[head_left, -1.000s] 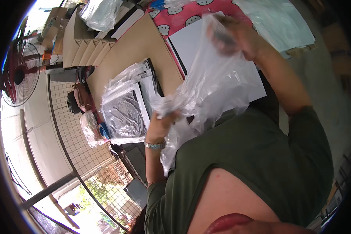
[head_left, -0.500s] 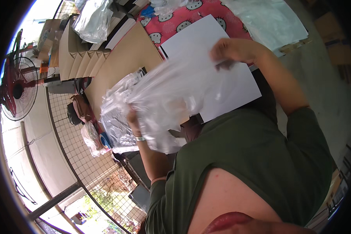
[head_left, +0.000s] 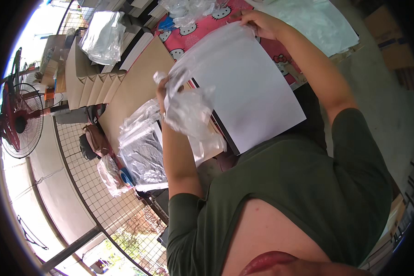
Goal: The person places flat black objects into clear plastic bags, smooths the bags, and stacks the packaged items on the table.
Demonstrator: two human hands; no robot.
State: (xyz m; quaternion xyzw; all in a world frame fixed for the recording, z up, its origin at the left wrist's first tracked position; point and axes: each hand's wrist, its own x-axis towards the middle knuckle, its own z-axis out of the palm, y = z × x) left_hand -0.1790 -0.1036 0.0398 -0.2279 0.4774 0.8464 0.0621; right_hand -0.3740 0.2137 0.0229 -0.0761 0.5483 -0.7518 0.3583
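A crumpled clear plastic bag [head_left: 191, 112] is stretched between my two hands. Its bunched part is in the closed fingers of my left hand [head_left: 162, 90], over the brown board. My right hand [head_left: 261, 24] is farther off, pinching the bag's other edge near the top of a white sheet [head_left: 257, 92]. That sheet lies flat with a dark strip along its left side, and the bag's thin film passes over its far left part. More clear plastic packaging [head_left: 145, 158] lies left of my left forearm.
A brown board [head_left: 140, 71] and folded brown cardboard [head_left: 94, 89] are at left. Clear plastic packs [head_left: 103, 39] rest on stacks behind. A pink patterned cloth [head_left: 207, 27] covers the table. More plastic sheets [head_left: 312, 30] lie far right. A red fan [head_left: 20, 122] stands far left.
My right hand has moved away from me, to the sheet's far end, drawing the film with it. My left hand has risen away from my body with the bunched bag.
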